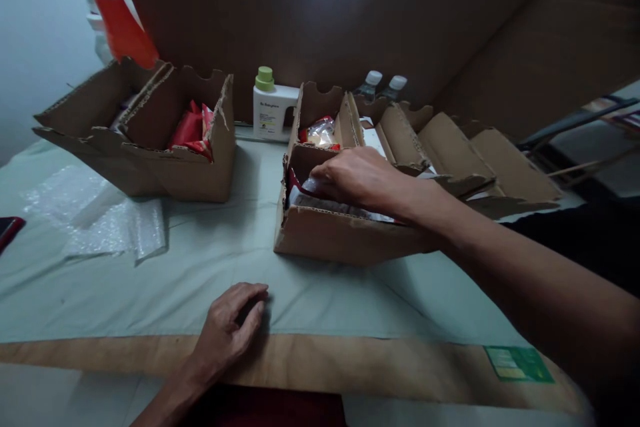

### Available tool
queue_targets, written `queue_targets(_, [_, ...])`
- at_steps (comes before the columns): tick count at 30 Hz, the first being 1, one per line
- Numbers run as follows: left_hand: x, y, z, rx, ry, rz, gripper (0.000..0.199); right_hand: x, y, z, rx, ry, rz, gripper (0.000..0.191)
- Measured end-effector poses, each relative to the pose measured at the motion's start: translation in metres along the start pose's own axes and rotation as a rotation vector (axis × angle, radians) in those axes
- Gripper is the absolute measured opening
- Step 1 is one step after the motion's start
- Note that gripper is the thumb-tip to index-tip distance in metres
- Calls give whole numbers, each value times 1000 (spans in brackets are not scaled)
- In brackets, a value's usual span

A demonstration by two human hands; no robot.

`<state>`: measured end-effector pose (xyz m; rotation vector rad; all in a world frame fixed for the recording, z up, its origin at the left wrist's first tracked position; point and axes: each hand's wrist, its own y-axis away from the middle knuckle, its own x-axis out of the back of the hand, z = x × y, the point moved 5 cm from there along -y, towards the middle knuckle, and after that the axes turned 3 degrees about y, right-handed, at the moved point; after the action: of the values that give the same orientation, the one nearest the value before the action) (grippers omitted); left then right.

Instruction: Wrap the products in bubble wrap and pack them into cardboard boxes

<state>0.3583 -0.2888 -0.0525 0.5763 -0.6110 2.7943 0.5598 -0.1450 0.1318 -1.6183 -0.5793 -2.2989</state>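
My right hand (pixel 353 173) reaches down into the nearest compartment of a cardboard organizer (pixel 345 237), fingers bent together against a clear plastic packet (pixel 320 192) inside. Part of the fingertips is hidden behind the hand and the packet's wrap. Other wrapped contents and a dark red edge show around it. My left hand (pixel 235 320) lies at the front edge of the cloth-covered table (pixel 200 273), thumb and fingers apart and loosely bent, holding nothing.
A second cardboard organizer (pixel 200 177) with red packets (pixel 193 130) stands left, bubble wrap (pixel 120 217) before it. A white bottle with a green cap (pixel 270 110) and two clear bottles (pixel 370 85) stand behind. A phone-like object (pixel 9 232) lies far left.
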Motion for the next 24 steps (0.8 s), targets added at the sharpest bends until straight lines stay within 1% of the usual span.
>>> queue_targets(2, [0, 1, -1, 5, 4, -2, 20, -5, -6, 2, 5, -51, -50, 21])
queue_targets(3, [0, 1, -1, 6, 7, -2, 20, -5, -7, 2, 17, -71, -46, 21])
queue_targets(6, [0, 1, -1, -1, 9, -1, 20, 1, -7, 3, 72, -114, 31, 22])
queue_targets(7, [0, 1, -1, -4, 6, 0, 20, 1, -6, 3, 93, -130, 38, 22])
queue_targets(8, [0, 1, -1, -6, 3, 2, 20, 1, -5, 3, 113, -147, 30, 21])
queue_targets(11, [0, 1, 0, -2, -11, 3, 20, -6, -3, 3, 163, -212, -54, 17])
queue_targets(13, [0, 1, 0, 1, -14, 1, 20, -12, -4, 5, 168, -263, -90, 14])
queue_targets(16, [0, 1, -1, 12, -19, -5, 19, -21, -9, 8, 181, -378, -91, 12])
queue_targets(19, [0, 0, -2, 30, -17, -9, 19, -31, -17, 7, 228, -521, -127, 17])
queue_targets(22, [-2, -1, 0, 25, 0, -6, 19, -36, -22, 8, 202, -589, -170, 21])
queue_targets(24, [-1, -1, 2, 26, 10, -6, 19, -33, -14, 12, 180, -573, -172, 19])
